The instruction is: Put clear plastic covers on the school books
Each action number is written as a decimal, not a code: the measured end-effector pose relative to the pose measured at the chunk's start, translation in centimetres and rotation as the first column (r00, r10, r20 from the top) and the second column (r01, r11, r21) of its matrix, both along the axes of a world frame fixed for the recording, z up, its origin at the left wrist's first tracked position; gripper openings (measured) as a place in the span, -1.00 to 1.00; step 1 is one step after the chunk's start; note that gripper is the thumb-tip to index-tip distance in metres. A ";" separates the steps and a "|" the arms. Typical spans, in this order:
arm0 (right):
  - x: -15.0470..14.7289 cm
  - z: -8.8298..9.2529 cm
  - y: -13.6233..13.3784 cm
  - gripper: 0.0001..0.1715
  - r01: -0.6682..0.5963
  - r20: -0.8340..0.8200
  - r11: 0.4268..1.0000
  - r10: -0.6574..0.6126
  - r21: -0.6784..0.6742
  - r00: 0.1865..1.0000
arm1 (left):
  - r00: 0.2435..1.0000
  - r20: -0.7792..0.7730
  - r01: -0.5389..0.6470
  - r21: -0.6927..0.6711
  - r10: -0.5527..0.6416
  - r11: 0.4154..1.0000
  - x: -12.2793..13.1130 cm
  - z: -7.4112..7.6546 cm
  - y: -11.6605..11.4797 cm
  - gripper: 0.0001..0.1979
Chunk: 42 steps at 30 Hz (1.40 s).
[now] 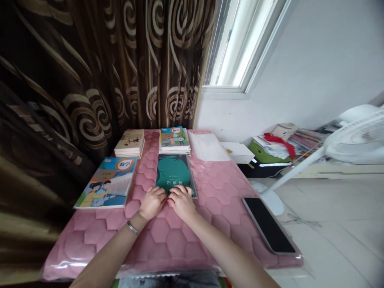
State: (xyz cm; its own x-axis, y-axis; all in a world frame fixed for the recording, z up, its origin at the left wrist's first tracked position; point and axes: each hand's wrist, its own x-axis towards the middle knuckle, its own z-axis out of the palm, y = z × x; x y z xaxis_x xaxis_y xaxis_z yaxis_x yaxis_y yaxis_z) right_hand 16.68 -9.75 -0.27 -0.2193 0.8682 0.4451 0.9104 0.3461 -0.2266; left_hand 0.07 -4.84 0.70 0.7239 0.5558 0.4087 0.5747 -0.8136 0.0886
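Pink hexagon-patterned tablecloth point(168, 234) is bearing a green-covered book point(173, 170); left hand point(153, 203) and right hand point(182, 201) are resting curled at its near edge, pinch unclear; ideally, press evenly.

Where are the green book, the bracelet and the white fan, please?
Green book point(173, 171): head view, on its cover.
Bracelet point(133, 228): head view, on its band.
White fan point(357, 137): head view, on its round grille.
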 end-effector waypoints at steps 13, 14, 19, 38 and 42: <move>8.4 -0.1 -2.6 -0.77 0.080 -0.054 0.993 -0.075 0.090 0.996 | 0.998 0.013 -0.060 0.002 0.060 0.998 -3.7 0.4 0.7 -0.78; 8.9 -0.1 -2.8 -0.77 0.087 -0.053 0.992 -0.082 0.093 0.995 | 0.998 0.015 -0.064 -0.003 0.064 0.998 -3.9 0.4 0.8 -0.76; 9.5 -0.2 -3.2 -0.76 0.094 -0.039 0.993 -0.092 0.069 0.995 | 0.998 0.030 -0.059 -0.049 0.060 0.997 -4.2 0.6 0.4 -0.70; 10.1 -0.4 -2.9 -0.77 0.079 -0.201 0.996 -0.087 -0.045 0.976 | 0.955 0.269 -0.038 -0.305 0.124 0.952 -3.6 1.1 0.2 -0.78; 10.6 0.0 -1.5 -0.64 0.040 -0.408 0.991 -0.089 -0.128 0.908 | 0.838 0.067 -0.320 -0.743 0.542 0.587 -2.1 2.7 1.5 -0.76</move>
